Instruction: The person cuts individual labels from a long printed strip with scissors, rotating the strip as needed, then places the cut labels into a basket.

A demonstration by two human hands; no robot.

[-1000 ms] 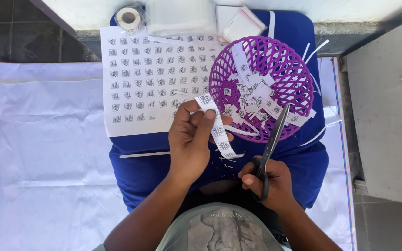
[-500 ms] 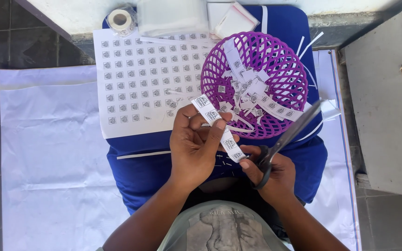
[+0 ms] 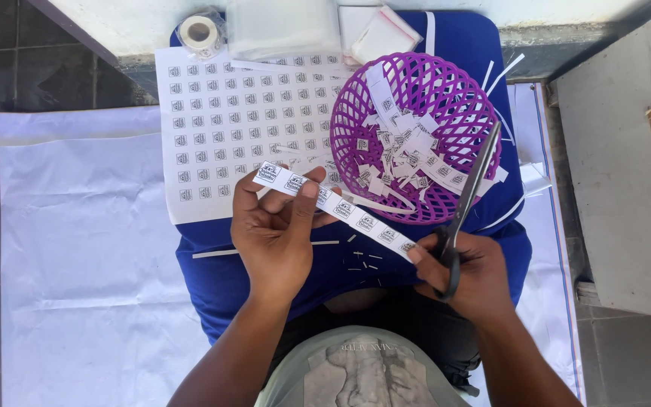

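White paper, a narrow strip [image 3: 337,206] printed with small square codes, is pinched between the thumb and fingers of the left hand [image 3: 276,234], which is closed on its upper end just above the blue bench [image 3: 212,271]; about eight squares can be counted along it. The strip's lower end now meets the right hand [image 3: 465,271], whose fingers are clamped through the handles of one pair of black scissors [image 3: 465,200]. Half a second ago the blades lay lower and slanted out to the right; now they point up across the rim of the purple basket [image 3: 340,128], and the strip has been drawn out longer and straighter between the two hands. That reads as a pause between snips rather than a cut under way, since the blades look shut and are not on the paper. One basket holds a heap of cut squares [image 3: 408,154], too many and too overlapped to count. Behind the left hand lies one printed sheet [image 3: 227,128] of uncut codes, with one roll of tape [image 3: 199,32] at its far corner. Several thin paper slivers [image 3: 359,260] lie scattered on the bench beneath the strip.
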